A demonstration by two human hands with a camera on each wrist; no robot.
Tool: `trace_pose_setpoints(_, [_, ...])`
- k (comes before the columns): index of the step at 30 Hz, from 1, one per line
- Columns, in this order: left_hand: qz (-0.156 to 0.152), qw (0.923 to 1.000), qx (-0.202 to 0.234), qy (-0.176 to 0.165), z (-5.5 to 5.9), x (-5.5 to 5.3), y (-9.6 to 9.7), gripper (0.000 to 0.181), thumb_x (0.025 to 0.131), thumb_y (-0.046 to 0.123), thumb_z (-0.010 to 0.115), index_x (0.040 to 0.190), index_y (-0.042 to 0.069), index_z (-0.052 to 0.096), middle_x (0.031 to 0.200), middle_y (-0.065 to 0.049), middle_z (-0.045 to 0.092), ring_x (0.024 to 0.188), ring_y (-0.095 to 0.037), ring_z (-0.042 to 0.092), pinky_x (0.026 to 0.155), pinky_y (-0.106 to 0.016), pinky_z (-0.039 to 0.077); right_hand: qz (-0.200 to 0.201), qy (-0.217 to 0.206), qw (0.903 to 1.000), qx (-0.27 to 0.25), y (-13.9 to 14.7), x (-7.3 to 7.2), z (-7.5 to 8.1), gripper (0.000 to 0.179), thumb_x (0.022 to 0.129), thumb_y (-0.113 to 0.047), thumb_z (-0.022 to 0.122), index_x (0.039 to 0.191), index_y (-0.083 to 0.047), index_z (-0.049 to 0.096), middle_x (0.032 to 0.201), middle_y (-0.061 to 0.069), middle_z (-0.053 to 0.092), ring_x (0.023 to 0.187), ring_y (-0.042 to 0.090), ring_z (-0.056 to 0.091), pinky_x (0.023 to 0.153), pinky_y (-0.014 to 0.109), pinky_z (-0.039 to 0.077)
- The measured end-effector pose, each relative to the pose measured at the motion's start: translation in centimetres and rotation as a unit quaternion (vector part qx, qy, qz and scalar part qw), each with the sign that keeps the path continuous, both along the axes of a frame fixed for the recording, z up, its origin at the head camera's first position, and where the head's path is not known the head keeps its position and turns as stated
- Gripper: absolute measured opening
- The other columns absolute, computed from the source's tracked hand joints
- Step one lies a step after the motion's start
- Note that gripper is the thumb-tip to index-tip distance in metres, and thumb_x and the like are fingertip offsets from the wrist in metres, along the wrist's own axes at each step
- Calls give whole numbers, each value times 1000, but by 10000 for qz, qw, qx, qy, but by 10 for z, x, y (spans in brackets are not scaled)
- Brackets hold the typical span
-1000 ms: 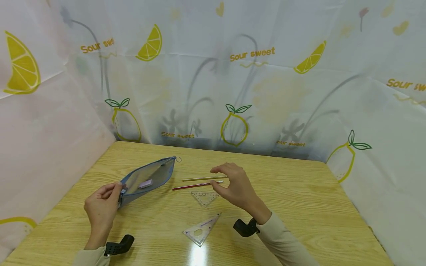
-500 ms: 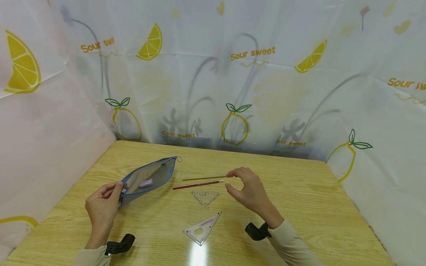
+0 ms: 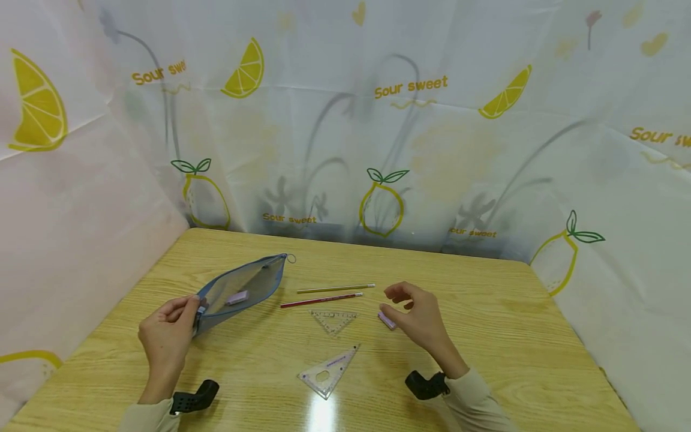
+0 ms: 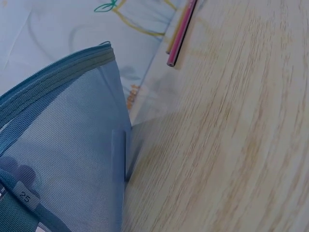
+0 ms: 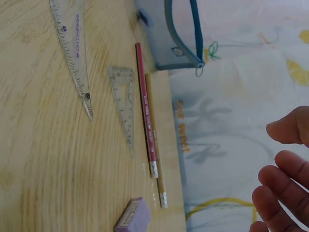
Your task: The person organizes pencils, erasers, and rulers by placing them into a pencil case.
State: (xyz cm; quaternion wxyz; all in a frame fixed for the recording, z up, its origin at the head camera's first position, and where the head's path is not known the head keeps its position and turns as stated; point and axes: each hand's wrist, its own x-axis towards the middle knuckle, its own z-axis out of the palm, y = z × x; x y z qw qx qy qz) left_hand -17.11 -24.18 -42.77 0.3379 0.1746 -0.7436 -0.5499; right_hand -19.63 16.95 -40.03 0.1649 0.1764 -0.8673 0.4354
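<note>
My left hand (image 3: 166, 336) pinches the near corner of a blue mesh zipper pouch (image 3: 254, 287), whose mouth gapes. A purple eraser (image 3: 236, 298) lies inside it. In the left wrist view the mesh side of the pouch (image 4: 77, 130) fills the left, with a "25" tag on its edging. My right hand (image 3: 418, 315) hovers with fingers loosely bent and nothing between them. Just below its thumb, a second purple eraser (image 3: 386, 321) lies on the table, partly covered in the head view. The right wrist view shows that eraser (image 5: 133, 216) apart from the fingers.
A gold pencil (image 3: 335, 288) and a red pencil (image 3: 321, 301) lie side by side right of the pouch. Nearer are a small clear set square (image 3: 333, 321) and a larger one (image 3: 324, 375). A lemon-print curtain (image 3: 302, 150) hangs round the wooden table (image 3: 486, 324).
My right hand has drawn back to the right, away from the pencils, uncovering the pencil ends and part of the second eraser. My left hand and the pouch stay still.
</note>
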Motion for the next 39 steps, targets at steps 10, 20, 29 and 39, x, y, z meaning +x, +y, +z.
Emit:
trace_pose_setpoints(10, [-7,10000,12,-14,1,1,0,27,89,19,72,96,-7,73,64,21,64,56,5,61,43,-13,42,-437,-1202,9901,-571,8,-4,-20,19,82,-11,78,98,-3,70,93,6,69,81,18,64,69,33,53])
trace_pose_setpoints(20, [3,9999,-54,-163,1,1,-1,27,90,21,72,99,-4,73,65,22,64,57,5,61,45,-13,44,-692,-1718,9820,-371,12,-10,-35,23,78,-11,79,97,-3,69,88,1,67,79,17,63,68,34,53])
trace_pose_setpoints(29, [-21,9999,21,-109,2,1,0,28,89,21,72,98,-5,73,66,21,65,58,5,62,46,-13,45,-708,-1591,9847,-93,14,-15,-47,22,75,-7,81,93,-2,69,82,1,67,74,16,64,66,33,54])
trace_pose_setpoints(39, [-27,10000,52,22,0,0,0,27,90,18,71,96,-8,72,65,20,65,57,5,62,46,-13,45,-599,-1585,9855,16,13,-17,-51,22,72,-4,82,90,-1,68,79,3,66,71,14,63,65,29,53])
